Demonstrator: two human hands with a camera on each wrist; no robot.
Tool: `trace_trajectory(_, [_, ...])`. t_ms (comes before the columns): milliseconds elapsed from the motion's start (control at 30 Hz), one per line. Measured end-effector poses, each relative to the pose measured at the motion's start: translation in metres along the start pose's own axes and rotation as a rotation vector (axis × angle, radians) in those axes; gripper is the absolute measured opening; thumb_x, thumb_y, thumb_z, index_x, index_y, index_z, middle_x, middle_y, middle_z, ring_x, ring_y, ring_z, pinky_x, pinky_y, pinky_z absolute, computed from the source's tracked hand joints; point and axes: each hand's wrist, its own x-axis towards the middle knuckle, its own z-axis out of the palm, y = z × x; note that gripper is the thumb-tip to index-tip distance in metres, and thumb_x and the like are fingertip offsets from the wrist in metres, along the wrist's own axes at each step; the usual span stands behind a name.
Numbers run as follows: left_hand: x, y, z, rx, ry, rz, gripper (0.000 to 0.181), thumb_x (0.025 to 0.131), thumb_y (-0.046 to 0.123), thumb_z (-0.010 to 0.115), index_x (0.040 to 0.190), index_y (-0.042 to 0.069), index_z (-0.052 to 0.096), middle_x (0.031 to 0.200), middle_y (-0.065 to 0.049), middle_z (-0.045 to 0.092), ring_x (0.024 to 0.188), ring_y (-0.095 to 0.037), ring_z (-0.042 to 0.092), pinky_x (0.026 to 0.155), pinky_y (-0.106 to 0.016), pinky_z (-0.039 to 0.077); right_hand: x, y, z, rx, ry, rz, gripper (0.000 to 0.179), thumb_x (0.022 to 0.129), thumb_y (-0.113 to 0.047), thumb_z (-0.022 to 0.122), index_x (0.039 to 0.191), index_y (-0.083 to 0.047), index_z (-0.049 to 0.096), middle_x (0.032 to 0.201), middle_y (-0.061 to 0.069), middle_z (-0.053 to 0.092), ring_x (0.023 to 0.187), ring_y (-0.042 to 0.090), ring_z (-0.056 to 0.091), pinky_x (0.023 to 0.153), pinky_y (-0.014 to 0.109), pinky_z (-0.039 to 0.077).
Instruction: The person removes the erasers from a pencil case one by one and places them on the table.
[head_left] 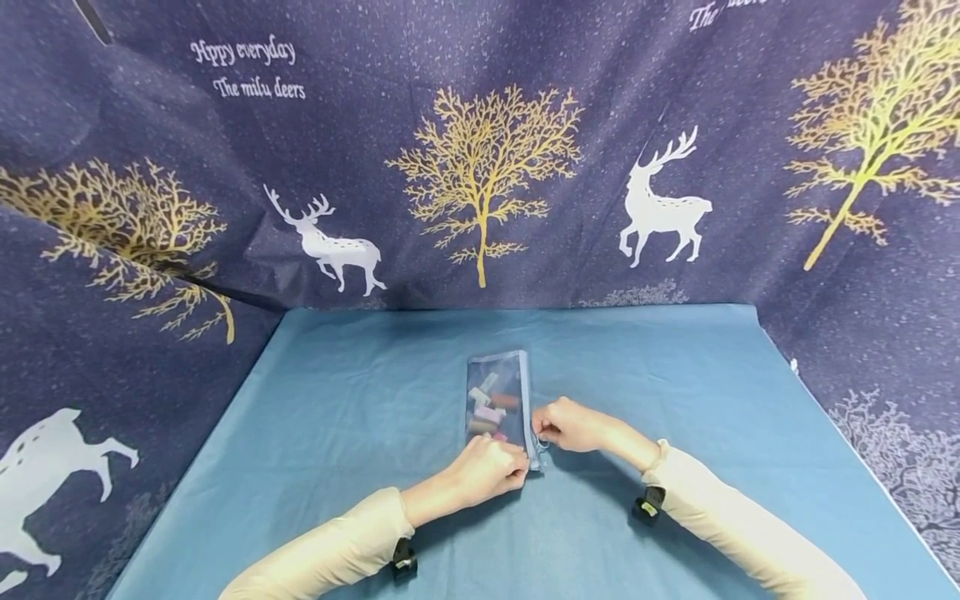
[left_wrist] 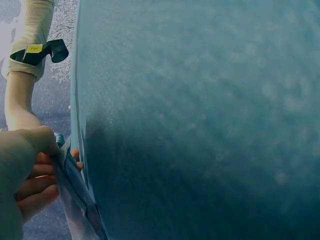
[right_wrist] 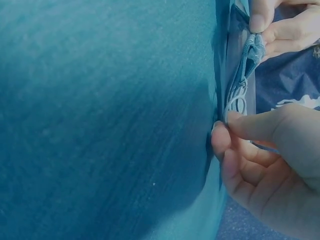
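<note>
Cream sleeves [head_left: 315, 542] occupy the near edge of the head view, with a black wrist device [head_left: 648, 505] mounted at each cuff. Ahead of them, a transparent zip pouch [head_left: 486, 373] is positioned on or just above the blue cloth-covered surface [head_left: 360, 400], near its middle. Small assorted items [head_left: 487, 414] are contained inside it. The left hand [head_left: 486, 472] grasps the pouch at its near end; the right hand [head_left: 572, 423] is located beside the zip edge [head_left: 524, 383], along the right side of the pouch.

Left wrist view: the left thumb bears on the pouch corner, with fingers curled on the other side, confirming a pinch grip. The right forearm appears beyond.

Right wrist view: the right thumb and index finger pinch the pull ring [right_wrist: 242, 104], which lies just below the zip end secured by the left hand.

Status, as judged: loading of the visible items is complete; zip operation is in hand, with the slider near the near end. Closure along the full length cannot be verified, nor can pull direction. Remaining: any outstanding slider travel, then release of both grips.
</note>
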Motion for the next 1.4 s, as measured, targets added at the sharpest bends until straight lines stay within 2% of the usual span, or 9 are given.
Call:
trace_trajectory(200, [0.0,0.001,0.0,-0.002,0.028,0.002,0.028,0.072,0.015,0.065,0.054,0.025,0.046,0.054,0.015,0.043,0.047,0.004,0.028,0.047,-0.013,0.01,0.002,0.005,0.001,-0.01,0.01,0.02,0.016,0.081,0.005,0.059,0.072,-0.009,0.059,0.067,0.001,0.06,0.059,0.001,0.044,0.058,0.016,0.04])
trace_trajectory(533, [-0.001,0.001,0.001,-0.028,0.012,-0.011,0.026,0.074,0.014,0.063,0.055,0.023,0.047,0.055,0.015,0.045,0.049,0.003,0.023,0.048,-0.015,0.01,0.006,0.012,0.0,-0.026,0.029,0.031,0.015,0.083,-0.001,0.061,0.072,-0.01,0.058,0.067,-0.002,0.059,0.06,0.002,0.043,0.059,0.017,0.04])
trace_trajectory(867, [0.0,-0.001,0.003,-0.04,0.016,-0.014,0.027,0.076,0.014,0.062,0.055,0.024,0.047,0.055,0.015,0.044,0.049,0.004,0.025,0.046,-0.012,0.012,0.01,0.016,-0.003,0.011,0.026,0.003,0.015,0.081,0.004,0.06,0.073,-0.007,0.059,0.068,0.002,0.059,0.059,0.002,0.042,0.056,0.016,0.039])
trace_trajectory(1400, [-0.001,-0.001,0.004,-0.05,0.01,-0.02,0.03,0.077,0.015,0.062,0.055,0.024,0.044,0.054,0.014,0.041,0.049,0.004,0.021,0.045,-0.012,0.011,0.013,0.02,-0.004,0.011,0.009,0.04,0.015,0.082,0.004,0.059,0.074,-0.009,0.059,0.069,0.0,0.06,0.061,0.004,0.046,0.057,0.016,0.041])
